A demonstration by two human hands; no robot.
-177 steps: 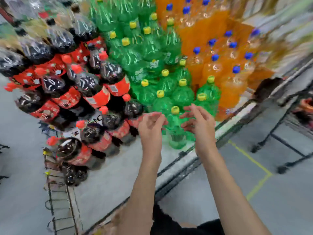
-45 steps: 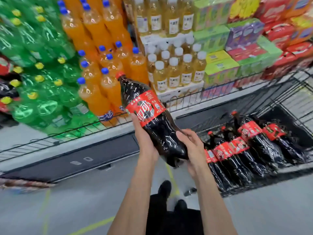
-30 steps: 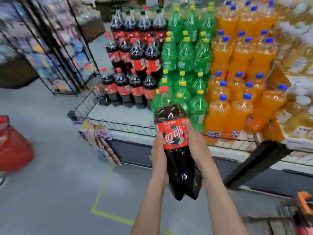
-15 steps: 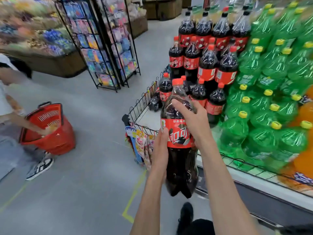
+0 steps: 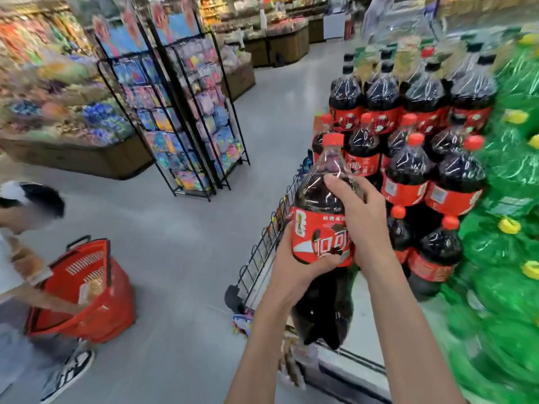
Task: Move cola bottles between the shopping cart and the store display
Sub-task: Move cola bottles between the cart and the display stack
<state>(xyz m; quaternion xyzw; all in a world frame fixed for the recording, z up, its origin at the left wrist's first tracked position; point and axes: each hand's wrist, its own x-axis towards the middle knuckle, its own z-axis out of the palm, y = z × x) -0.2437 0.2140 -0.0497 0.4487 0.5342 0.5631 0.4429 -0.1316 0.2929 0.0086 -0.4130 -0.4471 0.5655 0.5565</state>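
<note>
I hold one big cola bottle upright with both hands, its red cap up and red label facing me. My left hand grips it from below the label. My right hand wraps its shoulder and label from the right. The bottle hangs just left of the stacked cola bottles on the store display, over the display's wire edge fence. The shopping cart is out of view.
Green soda bottles fill the display to the right. Two tall black wire racks of packets stand across the aisle. At the left a person bends over a red shopping basket. Grey floor lies between.
I took the cola bottle from the cart, turned left with it and carried it to the cola stack. Over the last half second it came closer to the stacked bottles.
</note>
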